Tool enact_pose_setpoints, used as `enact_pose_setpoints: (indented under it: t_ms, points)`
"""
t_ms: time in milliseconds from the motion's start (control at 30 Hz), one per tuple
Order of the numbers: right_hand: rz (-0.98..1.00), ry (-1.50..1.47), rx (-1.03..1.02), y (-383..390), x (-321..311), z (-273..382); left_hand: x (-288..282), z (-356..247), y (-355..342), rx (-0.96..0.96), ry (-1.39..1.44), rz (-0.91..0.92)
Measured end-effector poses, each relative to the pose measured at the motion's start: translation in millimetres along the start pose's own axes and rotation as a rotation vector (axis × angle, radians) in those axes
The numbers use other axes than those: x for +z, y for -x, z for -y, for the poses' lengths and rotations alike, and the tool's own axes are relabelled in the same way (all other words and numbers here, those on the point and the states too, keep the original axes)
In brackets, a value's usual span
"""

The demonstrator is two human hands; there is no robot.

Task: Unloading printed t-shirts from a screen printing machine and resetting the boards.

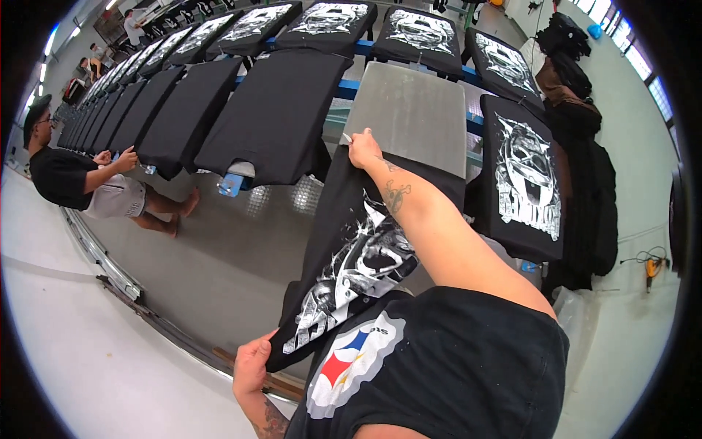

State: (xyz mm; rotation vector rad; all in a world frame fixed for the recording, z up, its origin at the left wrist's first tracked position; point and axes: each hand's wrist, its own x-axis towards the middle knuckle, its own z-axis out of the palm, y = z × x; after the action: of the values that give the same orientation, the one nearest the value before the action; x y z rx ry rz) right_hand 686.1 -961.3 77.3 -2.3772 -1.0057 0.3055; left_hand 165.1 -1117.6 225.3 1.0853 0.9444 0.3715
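Left grip [252, 364] clenched on black shirt [358, 263]; length runs up-right to right grip [363, 148], at grey board [413, 110], hold unclear.

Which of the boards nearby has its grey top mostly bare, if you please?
The board next to the right hand: its flat grey top lies largely uncovered, while black shirts cover its neighbours.

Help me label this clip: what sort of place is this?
Probably a screen-printing workshop: black shirts lie flat in long rows, many bearing similar white prints, and one grey board among them is partly uncovered.
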Motion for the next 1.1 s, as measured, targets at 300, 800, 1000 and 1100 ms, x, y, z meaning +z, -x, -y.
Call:
enact_pose_setpoints:
  t_ms: [300,800,1000,1100]
  points:
    - [1.031,-0.791,0.211,124.4,-35.4,61.8,-62.4,5.0,43.5,0.178,0.104,-0.291]
    - [0.608,-0.442,-0.587,209.4,-142.8,168.6,58.5,-63.2,-71.4,0.53,-0.415,-0.292]
    - [0.497,-0.281,-0.796,229.9,-148.8,178.1,69.9,-92.0,-93.7,0.679,-0.174,-0.264]
    - [0.46,-0.184,-0.882,233.7,-147.2,175.8,74.6,-89.0,-97.2,0.702,-0.076,-0.304]
